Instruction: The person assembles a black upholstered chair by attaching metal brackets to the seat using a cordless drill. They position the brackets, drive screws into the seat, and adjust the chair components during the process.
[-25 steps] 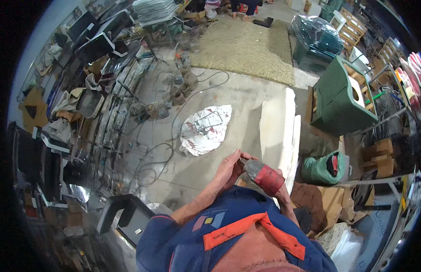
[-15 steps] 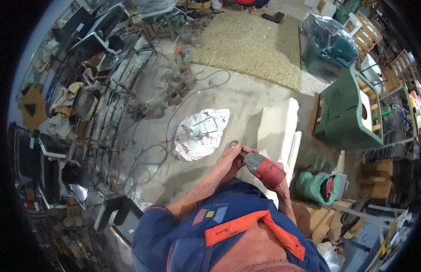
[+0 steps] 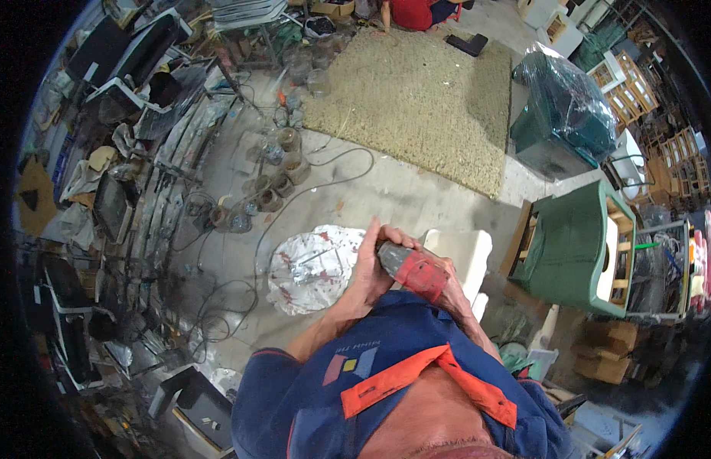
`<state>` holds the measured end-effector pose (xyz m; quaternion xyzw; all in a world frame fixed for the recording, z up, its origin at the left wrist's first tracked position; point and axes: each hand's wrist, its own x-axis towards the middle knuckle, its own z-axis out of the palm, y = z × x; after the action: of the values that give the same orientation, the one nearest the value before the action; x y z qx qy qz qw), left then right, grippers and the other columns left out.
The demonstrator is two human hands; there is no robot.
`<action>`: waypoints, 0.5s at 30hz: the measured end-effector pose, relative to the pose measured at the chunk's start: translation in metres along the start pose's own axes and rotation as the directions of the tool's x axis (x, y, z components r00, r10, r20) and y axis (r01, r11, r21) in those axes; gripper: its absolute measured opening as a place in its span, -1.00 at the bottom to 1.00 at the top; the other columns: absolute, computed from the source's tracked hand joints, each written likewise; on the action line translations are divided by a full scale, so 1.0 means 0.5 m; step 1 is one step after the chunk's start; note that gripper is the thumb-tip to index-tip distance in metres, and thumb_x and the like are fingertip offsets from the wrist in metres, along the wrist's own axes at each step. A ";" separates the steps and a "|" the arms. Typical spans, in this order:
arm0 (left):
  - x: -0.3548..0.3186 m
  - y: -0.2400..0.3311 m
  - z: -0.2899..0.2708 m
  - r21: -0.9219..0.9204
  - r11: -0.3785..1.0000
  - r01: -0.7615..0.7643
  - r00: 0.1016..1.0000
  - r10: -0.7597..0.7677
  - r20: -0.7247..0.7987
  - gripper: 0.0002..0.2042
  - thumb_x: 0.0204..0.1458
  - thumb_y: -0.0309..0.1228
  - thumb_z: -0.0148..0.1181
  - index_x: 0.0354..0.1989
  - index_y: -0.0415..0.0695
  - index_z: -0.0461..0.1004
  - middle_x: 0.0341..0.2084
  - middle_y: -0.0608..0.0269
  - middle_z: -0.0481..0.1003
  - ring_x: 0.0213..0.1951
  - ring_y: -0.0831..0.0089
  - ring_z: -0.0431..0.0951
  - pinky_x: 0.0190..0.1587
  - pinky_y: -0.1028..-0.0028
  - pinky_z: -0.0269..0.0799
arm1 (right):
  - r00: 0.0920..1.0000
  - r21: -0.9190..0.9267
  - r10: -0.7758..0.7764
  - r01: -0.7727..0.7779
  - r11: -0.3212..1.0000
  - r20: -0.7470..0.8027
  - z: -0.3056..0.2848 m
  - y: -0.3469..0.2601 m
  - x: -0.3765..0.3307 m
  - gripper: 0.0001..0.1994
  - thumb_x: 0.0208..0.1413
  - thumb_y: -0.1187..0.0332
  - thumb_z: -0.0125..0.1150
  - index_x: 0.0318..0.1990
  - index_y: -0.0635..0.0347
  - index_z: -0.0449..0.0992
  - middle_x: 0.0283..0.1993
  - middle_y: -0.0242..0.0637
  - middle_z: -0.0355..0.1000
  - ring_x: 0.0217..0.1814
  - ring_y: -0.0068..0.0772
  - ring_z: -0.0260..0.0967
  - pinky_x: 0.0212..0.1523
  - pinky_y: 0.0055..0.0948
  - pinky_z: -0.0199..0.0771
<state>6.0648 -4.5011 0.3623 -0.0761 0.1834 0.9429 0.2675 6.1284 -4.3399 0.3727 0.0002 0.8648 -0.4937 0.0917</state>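
Okay, on my feed the red-and-grey power tool (image 3: 416, 272) lies between both hands, long axis near right to far left. Right hand (image 3: 453, 289) grips its red end; left hand (image 3: 367, 266) sits nearer the grey end, fingers curled, can't tell if pinching.

Grey floor (image 3: 386, 200) | yellowish mat (image 3: 420, 111) beyond | green chair (image 3: 562, 256) right | plastic-wrapped furniture (image 3: 566, 115) upper right
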 end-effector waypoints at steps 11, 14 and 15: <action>0.470 0.173 -0.003 0.284 0.891 -0.354 0.836 0.438 -0.332 -0.46 0.44 0.02 -0.11 -0.52 -0.15 0.36 -0.53 0.01 0.54 -0.36 0.10 0.61 -0.16 0.09 0.58 | 0.855 0.058 -0.307 0.312 0.948 0.418 -0.255 0.031 0.540 0.01 -0.17 0.10 0.64 0.45 0.22 0.20 0.33 0.08 0.36 0.39 0.11 0.32 0.41 -0.09 0.31; 0.628 0.220 0.039 0.425 0.821 -0.380 0.788 0.529 -0.316 -0.45 0.44 -0.01 -0.11 -0.53 -0.18 0.37 -0.53 -0.06 0.58 -0.36 0.09 0.64 -0.15 0.12 0.58 | 0.880 -0.180 -0.216 0.315 0.932 0.422 -0.274 0.038 0.714 -0.03 -0.09 0.09 0.56 0.44 0.29 0.16 0.30 0.22 0.34 0.38 0.20 0.30 0.39 -0.01 0.32; 0.679 0.236 0.056 0.450 0.792 -0.413 0.781 0.562 -0.272 -0.44 0.44 -0.01 -0.11 -0.54 -0.19 0.37 -0.53 -0.08 0.58 -0.36 0.09 0.65 -0.15 0.12 0.58 | 0.886 -0.269 -0.268 0.383 0.884 0.380 -0.280 0.037 0.771 -0.08 -0.09 0.08 0.53 0.37 0.34 0.19 0.21 0.28 0.37 0.32 0.25 0.34 0.29 0.04 0.39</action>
<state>5.7135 -4.4217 0.3421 -0.1611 0.4188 0.8933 -0.0238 5.7286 -4.2459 0.3651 -0.2456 0.8955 -0.3399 0.1493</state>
